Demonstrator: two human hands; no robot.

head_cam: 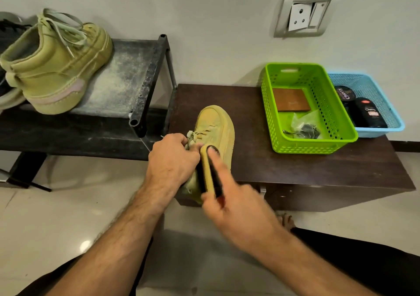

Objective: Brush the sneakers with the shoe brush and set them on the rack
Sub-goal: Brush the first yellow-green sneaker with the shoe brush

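a yellow sneaker (216, 134) was kept on the dark table (295, 173), toe toward 12 o'clock. its laces were gripped by the left hand (172, 161), fingers curled. the shoe brush (208, 170) was pinched by the right hand (229, 207) & pressed on the shoe. 2nd sneaker (59, 68) sat on the rack (127, 77) at 10 o'clock.

my right hand (229, 207) is motion-blurred; my left hand (173, 161) hides the sneaker (216, 125) collar; a dark shoe (9, 34) is cut off at left.
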